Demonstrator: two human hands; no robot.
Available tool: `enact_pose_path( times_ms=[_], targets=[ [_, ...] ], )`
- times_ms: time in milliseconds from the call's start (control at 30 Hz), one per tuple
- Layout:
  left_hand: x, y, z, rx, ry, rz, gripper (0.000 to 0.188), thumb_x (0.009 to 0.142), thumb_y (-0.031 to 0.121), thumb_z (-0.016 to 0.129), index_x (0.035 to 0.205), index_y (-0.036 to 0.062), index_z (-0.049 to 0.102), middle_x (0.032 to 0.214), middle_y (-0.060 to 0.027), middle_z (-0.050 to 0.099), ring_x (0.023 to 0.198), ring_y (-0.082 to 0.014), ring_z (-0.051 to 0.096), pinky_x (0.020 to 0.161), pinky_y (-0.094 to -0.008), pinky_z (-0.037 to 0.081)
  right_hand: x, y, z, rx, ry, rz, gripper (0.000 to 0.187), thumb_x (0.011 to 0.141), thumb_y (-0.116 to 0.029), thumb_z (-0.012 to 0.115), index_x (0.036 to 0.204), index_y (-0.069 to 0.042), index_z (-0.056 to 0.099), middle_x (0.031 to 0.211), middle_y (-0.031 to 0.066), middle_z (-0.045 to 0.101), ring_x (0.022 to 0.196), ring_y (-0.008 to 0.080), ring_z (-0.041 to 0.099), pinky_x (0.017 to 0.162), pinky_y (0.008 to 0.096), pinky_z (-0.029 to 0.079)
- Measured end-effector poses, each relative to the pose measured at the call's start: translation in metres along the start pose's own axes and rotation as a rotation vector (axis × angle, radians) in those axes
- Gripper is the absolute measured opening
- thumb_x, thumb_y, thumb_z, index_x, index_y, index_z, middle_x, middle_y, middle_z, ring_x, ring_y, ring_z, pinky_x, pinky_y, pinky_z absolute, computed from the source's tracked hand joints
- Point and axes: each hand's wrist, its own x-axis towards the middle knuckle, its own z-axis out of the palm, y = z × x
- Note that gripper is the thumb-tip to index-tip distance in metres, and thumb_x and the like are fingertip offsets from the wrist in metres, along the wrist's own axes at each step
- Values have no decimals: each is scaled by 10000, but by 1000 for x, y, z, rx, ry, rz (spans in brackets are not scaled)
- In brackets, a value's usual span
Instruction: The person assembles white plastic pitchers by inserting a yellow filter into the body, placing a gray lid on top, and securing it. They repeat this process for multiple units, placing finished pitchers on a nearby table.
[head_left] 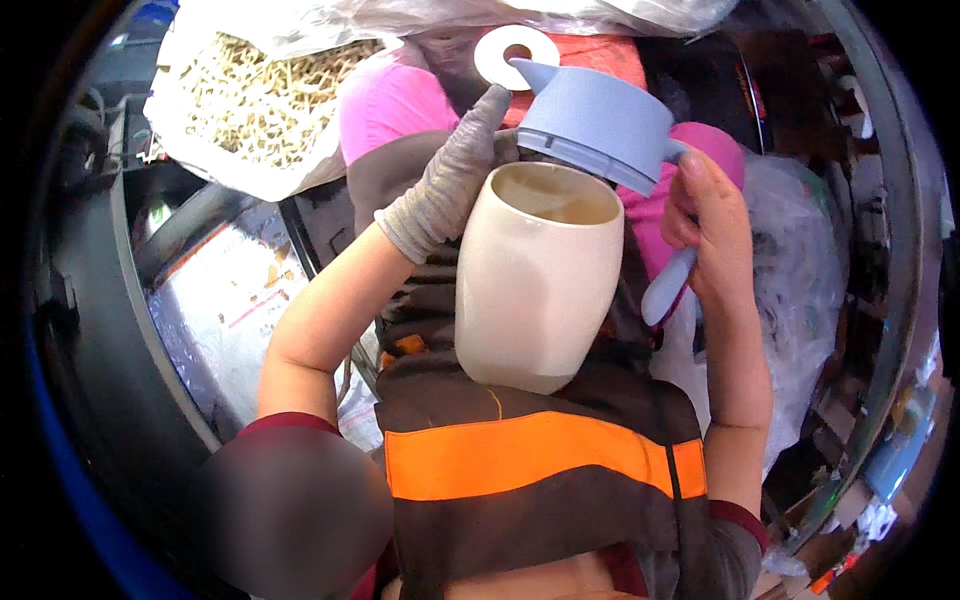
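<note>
A cream, barrel-shaped jug body (535, 290) rests in my lap with its round mouth uncovered, showing a brownish inside. My left hand (455, 175), in a grey striped glove, is closed against its upper left side near the rim; some fingers are hidden behind it. Tilted just above the mouth is a light blue jug top (600, 115) with a pointed spout, apart from the body at least on its left side. My bare right hand (708, 205) grips the top's blue handle (670, 285), whose lower end sticks out below my fingers.
A white bag (165, 100) of shredded packing material (270, 100) stands at the far left. A white ring-shaped piece (490, 60) lies on something red behind the spout. Clear plastic film (795, 290) is bunched at the right, and a plastic-covered surface (215, 290) lies left.
</note>
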Motion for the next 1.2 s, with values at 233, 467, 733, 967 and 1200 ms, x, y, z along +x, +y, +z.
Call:
enact_pose_path(
  times_ms=[233,467,733,967,1200],
  targets=[
    [-11,-4,-7,-173,5,22,923,739,735,519,1204,-62,495,1173,-191,569,1052,-261,572,957,-368,436,14,5,15,41,-80,142,203,940,-261,507,964,-63,547,619,-68,308,455,15,280,418,189,213],
    [-1,-4,-15,-67,47,88,948,722,740,535,1220,-65,478,1181,-180,564,1070,-246,566,965,-360,438,15,7,18,-62,-37,73,289,938,-263,532,1083,-21,595,591,-85,346,451,6,275,412,189,216],
    [-21,-5,-5,56,-156,102,843,764,643,584,1282,-7,442,1211,-122,546,1114,-200,536,964,-342,433,18,26,7,-330,-38,-105,268,914,-239,575,1080,-30,604,682,-61,496,510,0,377,440,174,269],
    [-34,-6,-9,353,-187,122,636,826,415,627,1290,26,434,1178,-63,537,1085,-148,510,949,-302,409,10,33,2,-433,-83,-195,261,907,-230,578,1084,-40,590,758,-28,555,583,28,459,505,189,355],
    [-28,-8,-3,612,-201,96,768,755,490,664,1311,22,414,1233,-67,510,1127,-148,481,968,-313,386,8,33,-15,-507,-175,-229,282,923,-273,534,1084,-46,576,764,-6,552,577,37,474,510,197,379]
  ],
)
